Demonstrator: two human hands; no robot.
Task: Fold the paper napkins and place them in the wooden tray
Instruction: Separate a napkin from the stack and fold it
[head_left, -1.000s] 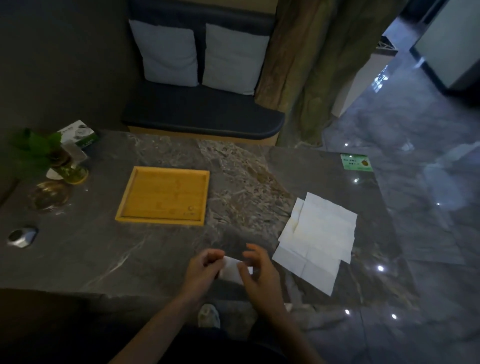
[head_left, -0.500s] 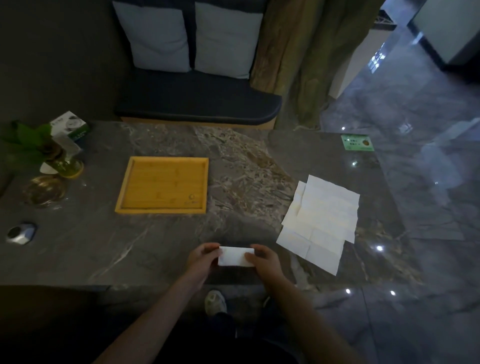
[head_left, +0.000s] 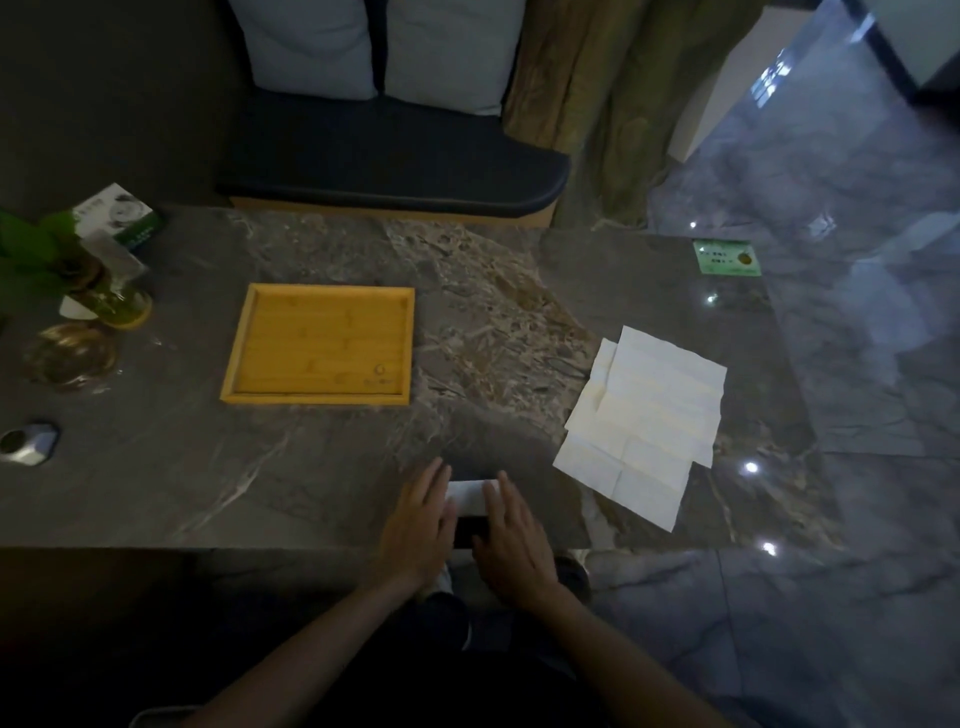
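Two hands are pressing flat on one folded napkin (head_left: 466, 495) near the front edge of the dark marble table (head_left: 322, 483): the left hand (head_left: 418, 522) is lying with its fingers extended over the napkin's left end, the right hand (head_left: 511, 538) likewise over its right end, neither gripping, only a white strip showing between them. One wooden tray (head_left: 319, 344) is sitting well apart, further back and to the left, holding nothing; small marks on its floor are too faint to read. A loose pile of unfolded napkins (head_left: 647, 421) is lying to the right, overlapping so that their number cannot be told. One green label (head_left: 726, 257) is lying at the table's far right corner, its print illegible. At the left edge are standing one green-and-white box (head_left: 122, 218) with unreadable lettering, one glass vase (head_left: 111, 304) holding green leaves, one glass dish (head_left: 70, 353) and one small metallic object (head_left: 28, 442)
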